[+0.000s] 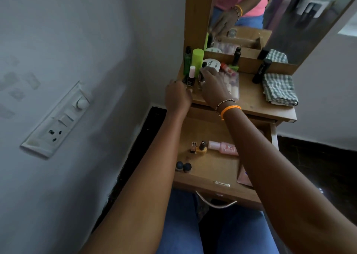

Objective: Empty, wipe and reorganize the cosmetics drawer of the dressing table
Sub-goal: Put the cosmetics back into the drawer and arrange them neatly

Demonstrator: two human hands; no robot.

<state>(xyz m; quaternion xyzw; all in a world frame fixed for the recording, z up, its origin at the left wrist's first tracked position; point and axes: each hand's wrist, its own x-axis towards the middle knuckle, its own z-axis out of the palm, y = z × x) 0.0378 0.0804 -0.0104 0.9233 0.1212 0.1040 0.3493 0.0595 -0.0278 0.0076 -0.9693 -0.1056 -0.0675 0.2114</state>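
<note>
Fingers of your right hand curl over a small clear glass bottle, left hand grips a dark nail-polish bottle, parking both on the wooden surface while the open wooden drawer empties.

Bare forearms; the right wrist wears an orange band and a beaded bracelet; blue jeans.
</note>
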